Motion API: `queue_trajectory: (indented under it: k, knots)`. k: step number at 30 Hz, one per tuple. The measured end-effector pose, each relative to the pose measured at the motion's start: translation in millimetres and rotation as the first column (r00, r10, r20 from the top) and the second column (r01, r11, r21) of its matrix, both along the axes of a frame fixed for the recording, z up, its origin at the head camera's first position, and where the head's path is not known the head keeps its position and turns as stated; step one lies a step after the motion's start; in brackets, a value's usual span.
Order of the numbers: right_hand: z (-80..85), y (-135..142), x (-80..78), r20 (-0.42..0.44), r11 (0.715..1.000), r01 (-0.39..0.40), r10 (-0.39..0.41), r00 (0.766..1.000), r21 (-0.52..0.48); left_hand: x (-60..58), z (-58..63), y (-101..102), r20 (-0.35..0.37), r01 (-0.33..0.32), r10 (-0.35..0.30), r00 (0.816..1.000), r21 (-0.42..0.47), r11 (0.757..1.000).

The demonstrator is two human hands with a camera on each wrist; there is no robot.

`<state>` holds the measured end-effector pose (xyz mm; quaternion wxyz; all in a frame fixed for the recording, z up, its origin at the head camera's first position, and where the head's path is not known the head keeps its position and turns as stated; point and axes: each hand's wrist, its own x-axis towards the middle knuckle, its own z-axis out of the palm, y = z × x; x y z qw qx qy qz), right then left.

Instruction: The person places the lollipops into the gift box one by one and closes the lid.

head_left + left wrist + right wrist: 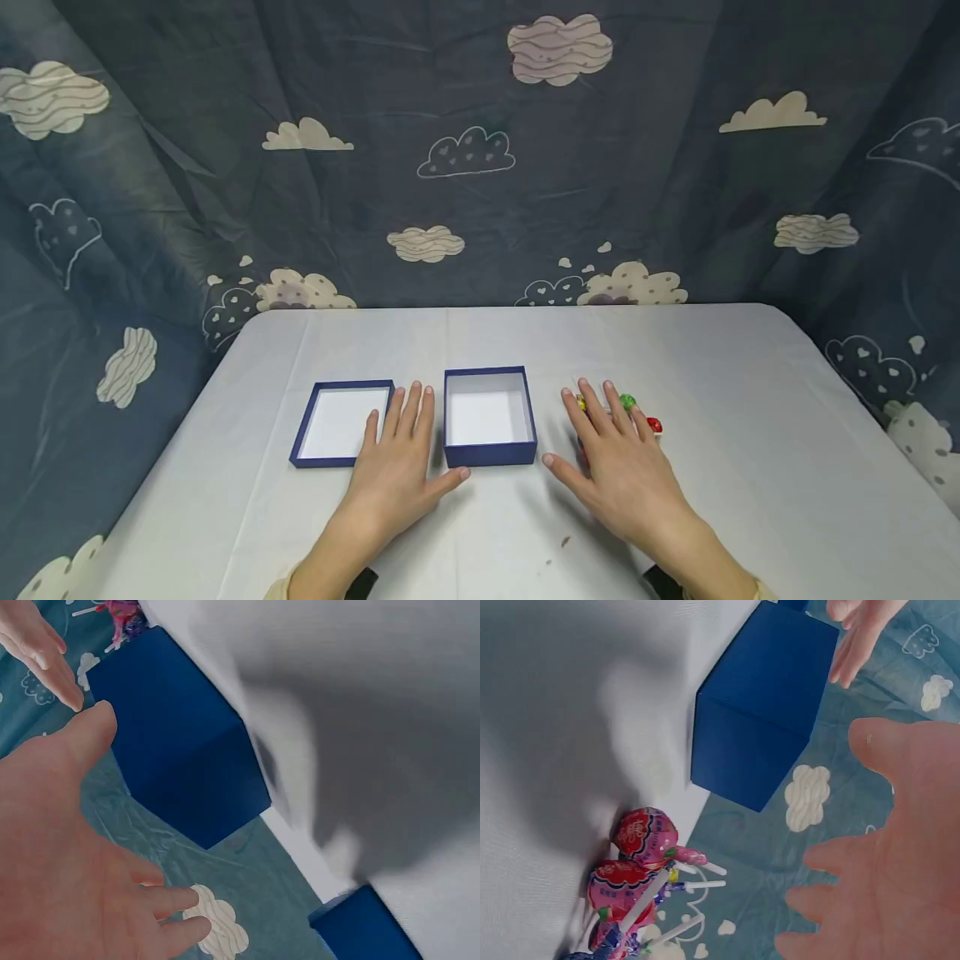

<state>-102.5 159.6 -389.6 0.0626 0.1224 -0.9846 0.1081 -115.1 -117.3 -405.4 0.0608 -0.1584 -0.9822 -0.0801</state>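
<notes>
An open blue box with a white inside stands mid-table. Left of it lies a shallow blue-rimmed lid, white inside facing up. My left hand hovers palm down between the two, fingers straight, its fingertips overlapping the lid's right edge in the head view. Over several wrapped lollipops right of the box, my right hand spreads its fingers and holds nothing. In the right wrist view the lollipops lie bunched, pink and red wrappers with white sticks, apart from the palm. The right hand hides most of them in the head view.
A white cloth covers the table. Behind and at both sides hangs a dark blue curtain with cloud prints. A small brown speck lies on the cloth near the right wrist.
</notes>
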Motion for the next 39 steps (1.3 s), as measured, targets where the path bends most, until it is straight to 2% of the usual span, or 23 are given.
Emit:
queue_trajectory:
  k: [6, 10, 13, 15, 19, 21, 25, 30, 32, 35, 39]
  knots:
    - [4.9, 3, 0.9, 0.002, 1.0, -0.002, 0.002, 1.0, 0.001, -1.1, 8.9, 9, 0.005, 0.016, -0.016, 1.0, 0.026, 1.0]
    - [7.1, 7, 0.4, 0.026, 1.0, 0.008, -0.008, 1.0, -0.012, -1.9, 10.7, 14, 0.007, 0.004, -0.004, 1.0, 0.055, 0.998]
    - [8.8, 10, -1.2, 0.035, 1.0, 0.023, -0.023, 0.999, -0.018, -2.7, 9.8, 16, 0.024, -0.003, -0.001, 1.0, 0.152, 0.988]
    - [10.2, 12, -2.1, 0.028, 0.999, 0.028, -0.028, 0.999, -0.032, -3.1, 9.1, 17, 0.05, -0.015, 0.003, 0.999, 0.253, 0.967]
    - [12.9, 16, -2.6, -0.021, 0.998, 0.018, -0.019, 1.0, -0.068, -5.1, 8.3, 16, 0.131, -0.072, 0.012, 0.991, 0.463, 0.883]
    - [14.1, 18, -2.8, -0.055, 0.996, 0.004, -0.009, 0.998, -0.095, -7.3, 7.6, 15, 0.17, -0.101, 0.011, 0.985, 0.531, 0.841]
    - [14.7, 20, -4.6, -0.115, 0.99, -0.028, 0.012, 0.993, -0.141, -13.7, 4.8, 13, 0.256, -0.143, -0.036, 0.966, 0.645, 0.75]
    - [13.7, 24, -8.7, -0.18, 0.972, -0.071, 0.031, 0.983, -0.223, -19.7, -1.5, 10, 0.36, -0.229, -0.104, 0.927, 0.763, 0.604]
    - [13.7, 27, -10.4, -0.203, 0.957, -0.085, 0.029, 0.979, -0.276, -21.0, -4.0, 9, 0.38, -0.257, -0.117, 0.918, 0.791, 0.555]
    - [14.4, 31, -12.4, -0.219, 0.93, -0.101, 0.023, 0.976, -0.354, -22.0, -6.4, 7, 0.393, -0.281, -0.132, 0.91, 0.819, 0.5]
    - [18.0, 36, -14.1, -0.21, 0.909, -0.093, 0.006, 0.978, -0.407, -23.4, -6.4, 6, 0.398, -0.295, -0.141, 0.906, 0.836, 0.463]
